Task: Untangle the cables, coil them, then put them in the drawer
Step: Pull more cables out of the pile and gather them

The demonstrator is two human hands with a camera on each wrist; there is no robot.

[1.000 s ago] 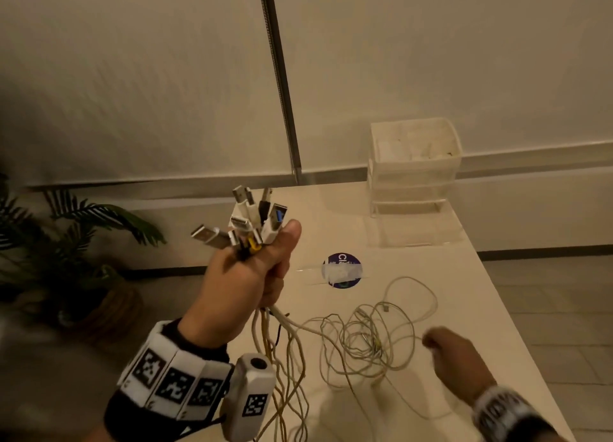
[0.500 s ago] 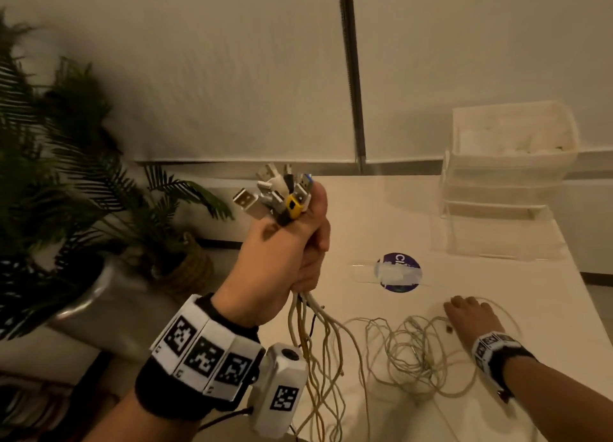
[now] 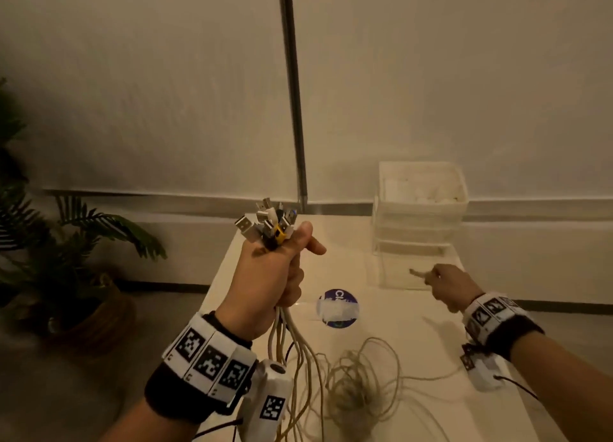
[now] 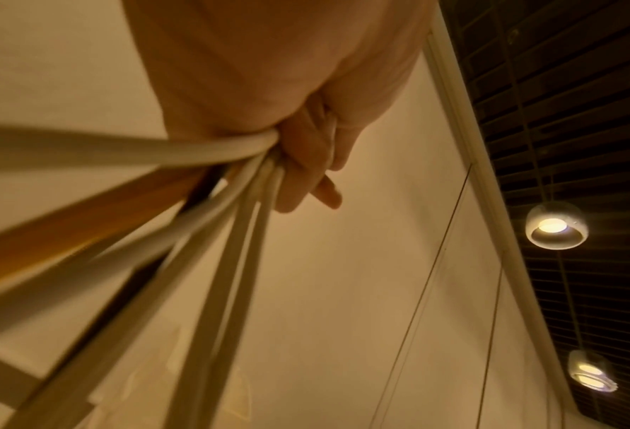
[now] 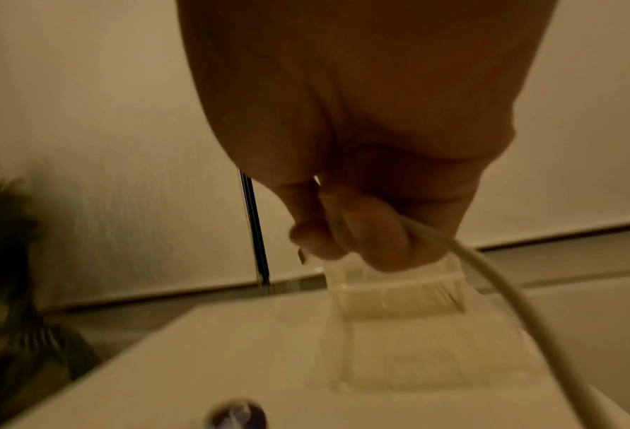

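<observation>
Left hand [image 3: 265, 285] fingers curled round bundle of cables [image 3: 300, 352], plugs up, tangle on surface [image 3: 414, 418] at 6 o'clock, right hand [image 3: 449, 285] pinching one cable end [image 3: 418, 273] w/ thumb & fingers, near drawer unit [image 3: 419, 222] at 1 o'clock.

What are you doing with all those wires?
A person is sorting out tangled cables. Their left hand grips a bunch of cables up in the air, with the USB plugs sticking out of the top of the fist. Their right hand pinches the end of one white cable and holds it out near the clear drawer unit. The rest is a messy tangle on the white table. Nothing is coiled yet.
</observation>
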